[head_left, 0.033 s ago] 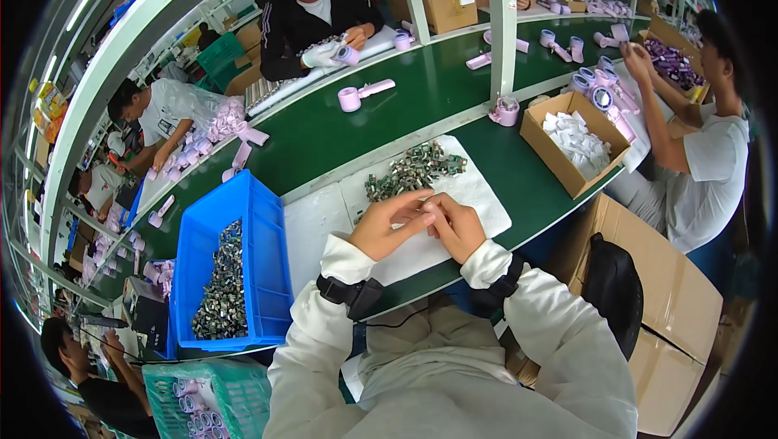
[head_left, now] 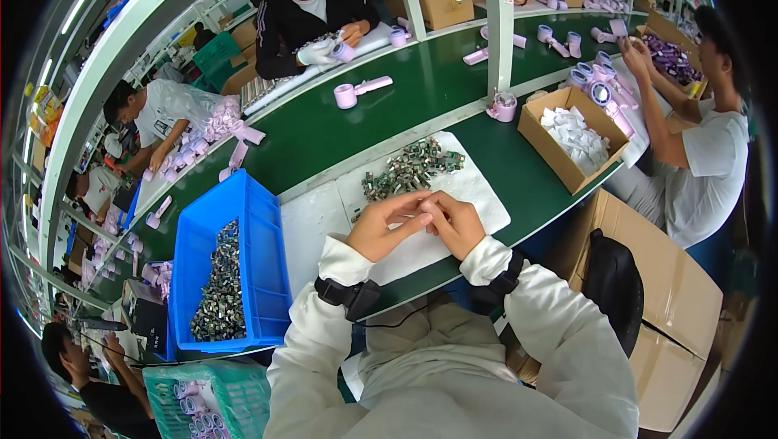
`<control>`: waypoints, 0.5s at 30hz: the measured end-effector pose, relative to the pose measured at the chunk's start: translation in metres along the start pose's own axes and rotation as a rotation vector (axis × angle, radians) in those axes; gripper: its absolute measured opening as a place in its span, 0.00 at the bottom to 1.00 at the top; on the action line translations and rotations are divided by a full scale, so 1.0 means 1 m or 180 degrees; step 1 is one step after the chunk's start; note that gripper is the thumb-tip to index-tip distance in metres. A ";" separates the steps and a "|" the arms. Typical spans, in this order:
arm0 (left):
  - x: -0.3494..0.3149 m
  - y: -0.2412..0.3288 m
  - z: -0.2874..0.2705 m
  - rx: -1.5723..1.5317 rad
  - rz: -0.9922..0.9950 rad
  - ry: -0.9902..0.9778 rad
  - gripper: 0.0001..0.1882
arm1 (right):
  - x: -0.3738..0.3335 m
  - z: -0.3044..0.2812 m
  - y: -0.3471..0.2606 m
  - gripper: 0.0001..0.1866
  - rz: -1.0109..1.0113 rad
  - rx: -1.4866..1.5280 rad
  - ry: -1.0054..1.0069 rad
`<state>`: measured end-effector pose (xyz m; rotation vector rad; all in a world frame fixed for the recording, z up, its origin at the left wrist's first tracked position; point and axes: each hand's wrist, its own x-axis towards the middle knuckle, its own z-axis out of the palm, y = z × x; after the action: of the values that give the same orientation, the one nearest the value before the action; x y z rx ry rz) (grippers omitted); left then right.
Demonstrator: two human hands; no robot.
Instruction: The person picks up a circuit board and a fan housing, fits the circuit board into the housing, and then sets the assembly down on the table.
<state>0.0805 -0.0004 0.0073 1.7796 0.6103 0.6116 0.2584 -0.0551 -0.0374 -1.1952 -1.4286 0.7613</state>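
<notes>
My left hand and my right hand meet over a white pad, fingertips pressed together. Whatever lies between the fingers, if anything, is hidden or too small to name. Just beyond them, a heap of small green circuit boards is spread on the pad. To the left stands a deep blue plastic bin, its bottom covered with many more of these boards.
An open carton of white pieces stands at the right. Lilac fan-like housings lie on the green belt beyond a metal post. Co-workers sit around. A large carton with a black bag is beside me.
The view has shifted very slightly. My hands keep the same pose, with fingertips together over the pad.
</notes>
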 end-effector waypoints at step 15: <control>-0.016 -0.009 0.017 0.0780 0.1126 0.0496 0.16 | -0.004 -0.003 0.017 0.08 -0.0789 -0.0340 -0.0605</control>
<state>0.0789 -0.0208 -0.0075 2.1054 0.4933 0.9572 0.2652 -0.0547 -0.0533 -1.0207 -1.7564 0.6450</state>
